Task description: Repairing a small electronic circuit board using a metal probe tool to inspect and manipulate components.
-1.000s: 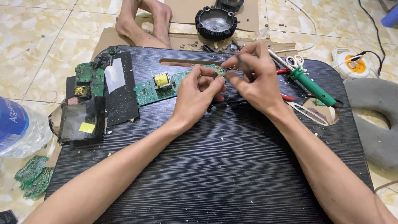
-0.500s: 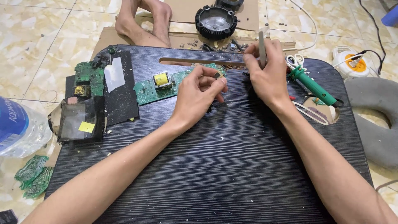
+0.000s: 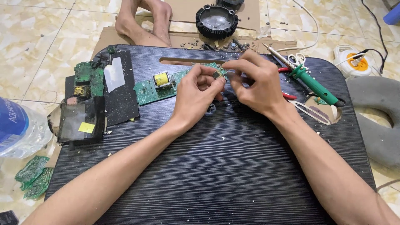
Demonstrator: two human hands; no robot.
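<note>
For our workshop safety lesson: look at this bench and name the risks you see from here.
1. The soldering iron lies right beside the right hand; if hot, it could burn.
2. Both hands pinch the end of the green circuit board; the left hand could slip onto sharp edges.
3. Small debris litters the black lap table.
</note>
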